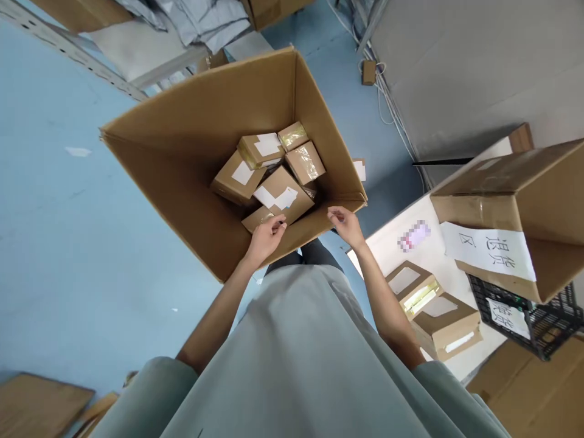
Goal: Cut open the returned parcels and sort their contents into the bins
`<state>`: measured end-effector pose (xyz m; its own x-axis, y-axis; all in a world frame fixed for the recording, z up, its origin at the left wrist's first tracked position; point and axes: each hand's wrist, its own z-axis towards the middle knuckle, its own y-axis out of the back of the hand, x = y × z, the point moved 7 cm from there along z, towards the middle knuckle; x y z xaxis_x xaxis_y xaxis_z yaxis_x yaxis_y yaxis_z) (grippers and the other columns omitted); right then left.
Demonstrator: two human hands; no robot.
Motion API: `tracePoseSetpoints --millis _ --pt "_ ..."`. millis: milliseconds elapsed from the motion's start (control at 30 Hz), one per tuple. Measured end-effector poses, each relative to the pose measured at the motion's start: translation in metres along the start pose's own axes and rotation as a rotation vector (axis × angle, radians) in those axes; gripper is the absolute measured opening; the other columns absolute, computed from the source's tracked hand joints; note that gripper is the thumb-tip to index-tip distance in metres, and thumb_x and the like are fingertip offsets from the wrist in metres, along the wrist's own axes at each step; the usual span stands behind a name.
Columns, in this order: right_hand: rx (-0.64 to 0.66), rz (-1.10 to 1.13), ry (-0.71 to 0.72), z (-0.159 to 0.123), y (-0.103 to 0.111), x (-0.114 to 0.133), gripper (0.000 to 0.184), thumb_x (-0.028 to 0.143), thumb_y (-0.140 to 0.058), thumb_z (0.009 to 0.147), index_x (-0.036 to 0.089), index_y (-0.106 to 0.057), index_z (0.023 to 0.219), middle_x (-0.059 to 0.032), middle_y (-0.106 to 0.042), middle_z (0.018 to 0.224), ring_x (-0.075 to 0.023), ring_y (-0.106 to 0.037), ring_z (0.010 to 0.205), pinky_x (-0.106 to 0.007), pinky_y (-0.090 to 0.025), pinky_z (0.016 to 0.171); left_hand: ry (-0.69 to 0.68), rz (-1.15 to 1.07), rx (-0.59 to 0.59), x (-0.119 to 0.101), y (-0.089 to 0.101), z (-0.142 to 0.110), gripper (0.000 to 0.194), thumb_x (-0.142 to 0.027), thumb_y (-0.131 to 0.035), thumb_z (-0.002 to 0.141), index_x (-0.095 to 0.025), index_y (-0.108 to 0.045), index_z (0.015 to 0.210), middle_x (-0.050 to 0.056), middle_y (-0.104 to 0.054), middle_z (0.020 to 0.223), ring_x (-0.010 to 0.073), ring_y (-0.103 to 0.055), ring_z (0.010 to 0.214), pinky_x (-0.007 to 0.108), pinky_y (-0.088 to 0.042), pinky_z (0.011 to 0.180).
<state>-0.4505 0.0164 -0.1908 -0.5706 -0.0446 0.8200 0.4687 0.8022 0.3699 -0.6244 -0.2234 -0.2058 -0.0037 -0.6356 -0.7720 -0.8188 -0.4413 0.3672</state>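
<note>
A large open cardboard box (pixel 159 194) stands in front of me, holding several small taped cartons. A carton with white labels (pixel 292 210) lies near the box's front wall, and a taped carton (pixel 305 163) sits behind it. My left hand (pixel 267 238) is over the front of the box, its fingers loosely bent and apart, close to a low carton (pixel 256 219). At the front right rim is my right hand (pixel 347 225), fingers half curled with a gap to the thumb. Neither hand shows anything held; contact with the rim is unclear.
A white table (pixel 387 243) to the right bears stacked cartons (pixel 438 310), an open box with a paper sign (pixel 483 213) and a black crate (pixel 552 322). A metal shelf (pixel 159 64) with grey bags stands behind left. Cables (pixel 396 115) run along the wall.
</note>
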Motion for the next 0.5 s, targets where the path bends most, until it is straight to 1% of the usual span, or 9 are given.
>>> tracePoseSetpoints --millis 67,133,233,300,367,467,500 --pt "0.046 0.089 -0.071 0.033 -0.017 -0.012 0.038 0.054 -0.082 0.093 0.023 -0.081 0.114 -0.0127 -0.087 0.12 -0.0306 -0.082 0.115 -0.048 -0.06 0.114 0.036 0.064 -0.032 0.006 0.002 0.03 0.038 -0.034 -0.063 0.104 -0.02 -0.078 0.135 0.013 -0.083 0.137 0.0308 -0.081 0.122 0.045 -0.062 0.116" --pt "0.069 0.144 -0.163 0.068 -0.035 -0.026 0.03 0.046 -0.087 0.089 0.022 -0.081 0.106 -0.0116 -0.087 0.114 -0.0296 -0.081 0.113 -0.047 -0.059 0.115 0.08 0.111 -0.054 0.013 0.002 0.065 0.039 -0.03 -0.063 0.103 -0.018 -0.078 0.137 0.014 -0.083 0.137 0.031 -0.081 0.121 0.045 -0.062 0.115" --pt "0.053 0.221 -0.378 0.118 -0.058 -0.057 0.014 0.028 -0.088 0.082 0.023 -0.08 0.092 -0.0057 -0.085 0.098 -0.0255 -0.08 0.105 -0.041 -0.058 0.112 0.148 0.151 -0.066 0.024 -0.006 0.123 0.041 -0.026 -0.062 0.102 -0.016 -0.077 0.14 0.016 -0.081 0.139 0.03 -0.081 0.119 0.044 -0.062 0.113" --pt "0.026 0.268 -0.506 0.15 -0.071 -0.081 0.008 0.022 -0.084 0.081 0.023 -0.079 0.086 -0.0009 -0.08 0.085 -0.0227 -0.078 0.097 -0.038 -0.059 0.107 0.147 0.199 -0.072 0.028 -0.016 0.165 0.042 -0.026 -0.062 0.104 -0.016 -0.076 0.142 0.017 -0.08 0.141 0.0301 -0.08 0.121 0.044 -0.062 0.114" --pt "0.003 0.292 -0.585 0.182 -0.083 -0.107 0.005 0.02 -0.081 0.082 0.023 -0.076 0.082 0.0022 -0.074 0.076 -0.0202 -0.075 0.089 -0.034 -0.06 0.1 0.12 0.253 -0.081 0.033 -0.027 0.209 0.045 -0.026 -0.061 0.104 -0.017 -0.074 0.147 0.018 -0.076 0.147 0.0313 -0.078 0.129 0.045 -0.059 0.12" --pt "-0.051 0.327 -0.686 0.225 -0.102 -0.151 0.012 0.022 -0.076 0.087 0.024 -0.069 0.076 0.0036 -0.068 0.071 -0.0174 -0.07 0.082 -0.031 -0.061 0.09 0.078 0.318 -0.097 0.044 -0.043 0.275 0.053 -0.023 -0.061 0.103 -0.022 -0.068 0.156 0.014 -0.069 0.159 0.0311 -0.067 0.148 0.045 -0.048 0.133" --pt "-0.073 0.341 -0.721 0.237 -0.109 -0.167 0.015 0.023 -0.074 0.088 0.024 -0.066 0.076 0.0038 -0.066 0.07 -0.0168 -0.069 0.081 -0.03 -0.061 0.088 0.063 0.342 -0.099 0.049 -0.048 0.297 0.056 -0.022 -0.062 0.102 -0.022 -0.066 0.159 0.014 -0.067 0.163 0.031 -0.062 0.154 0.045 -0.044 0.136"
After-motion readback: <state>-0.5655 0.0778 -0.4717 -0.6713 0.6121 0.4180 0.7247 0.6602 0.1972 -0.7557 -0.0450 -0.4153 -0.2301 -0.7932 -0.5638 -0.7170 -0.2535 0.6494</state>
